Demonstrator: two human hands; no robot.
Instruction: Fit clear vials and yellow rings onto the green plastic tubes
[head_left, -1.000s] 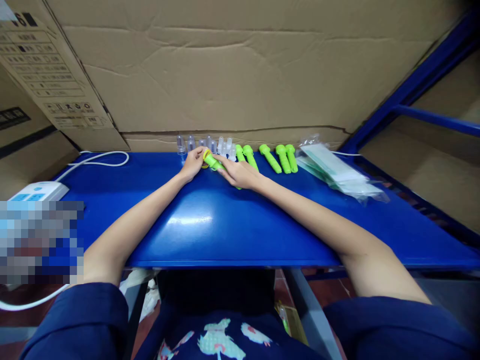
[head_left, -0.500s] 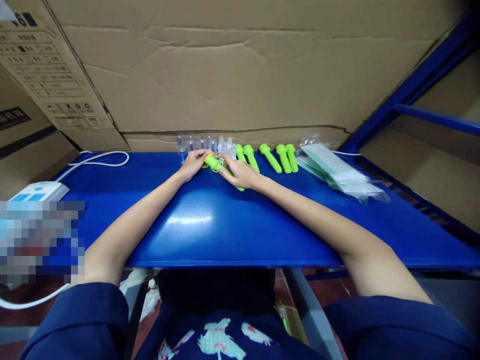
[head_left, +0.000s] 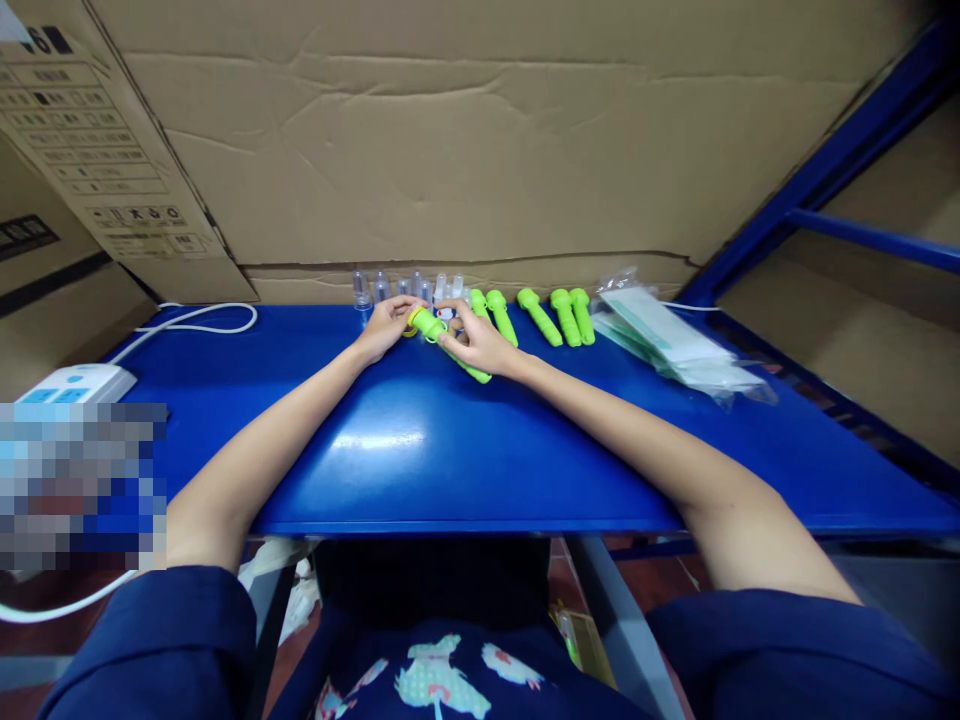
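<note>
A bright green flashlight [head_left: 429,325] with a yellow ring at its head lies slanted between my two hands, above the blue table. My left hand [head_left: 388,328] pinches the ringed head end. Around the body is my right hand [head_left: 480,340], its thumb near a small green loop; its index finger is raised off the head, and some fingers are hidden. The lower end of the green handle shows below the right palm. Just behind the hands stand several clear plastic caps [head_left: 361,290] and smaller whitish pieces [head_left: 442,290], partly covered by the fingers.
Several more green flashlights [head_left: 538,316] lie behind and right of my right hand. Further right is a clear plastic bag [head_left: 682,340] with pale sheets. A white power strip [head_left: 75,385] with a cable sits at left. Cardboard [head_left: 480,160] walls the back of the blue table [head_left: 480,460].
My right index finger has lifted away from the flashlight's head, and more of the handle shows below the palm. The left hand keeps its place at the head.
</note>
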